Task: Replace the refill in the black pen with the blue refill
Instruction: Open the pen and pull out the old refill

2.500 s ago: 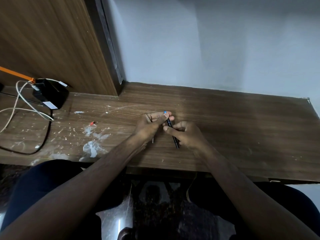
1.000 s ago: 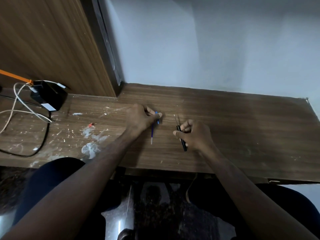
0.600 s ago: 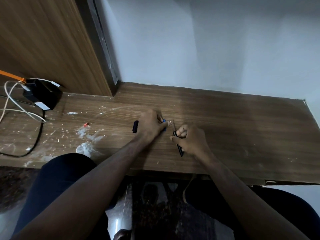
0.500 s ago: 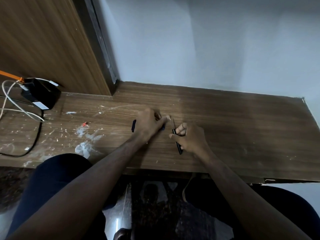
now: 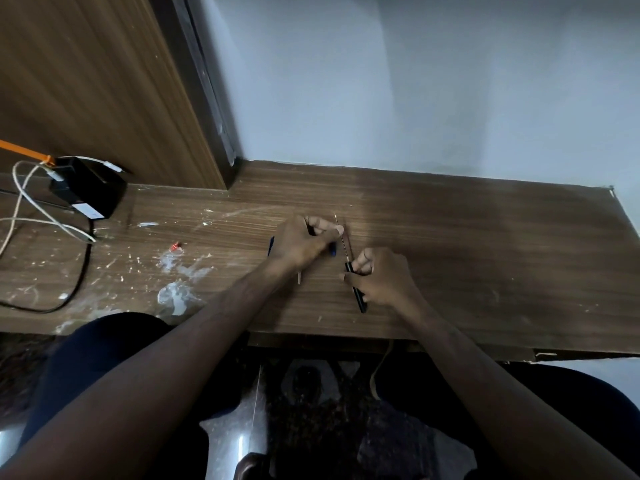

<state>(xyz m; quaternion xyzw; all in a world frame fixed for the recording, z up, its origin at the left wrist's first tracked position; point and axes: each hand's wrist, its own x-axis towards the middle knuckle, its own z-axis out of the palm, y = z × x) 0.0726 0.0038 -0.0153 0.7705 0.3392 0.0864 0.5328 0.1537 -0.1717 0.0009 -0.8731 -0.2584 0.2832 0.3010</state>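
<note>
My right hand (image 5: 384,280) grips the black pen barrel (image 5: 358,296), which points up and away over the wooden desk (image 5: 485,244). A thin dark refill (image 5: 343,237) sticks out of the barrel's far end. My left hand (image 5: 303,242) pinches that refill between thumb and forefinger, near its upper part. A blue piece (image 5: 332,251) shows under the left fingers, and a pale tip (image 5: 299,278) pokes out below the left wrist; the left hand hides what lies between them. A dark blue cap-like part (image 5: 271,245) lies just left of the left hand.
A black adapter (image 5: 88,190) with white and black cables (image 5: 45,216) sits at the desk's far left, below a wooden panel. White paint spatter (image 5: 176,296) and a small red scrap (image 5: 176,247) mark the left half. The desk's front edge runs just under my wrists.
The left hand moved from the desk's left, where it held the blue refill, across to the pen and closed on the thin refill. More of that refill now shows outside the barrel.
</note>
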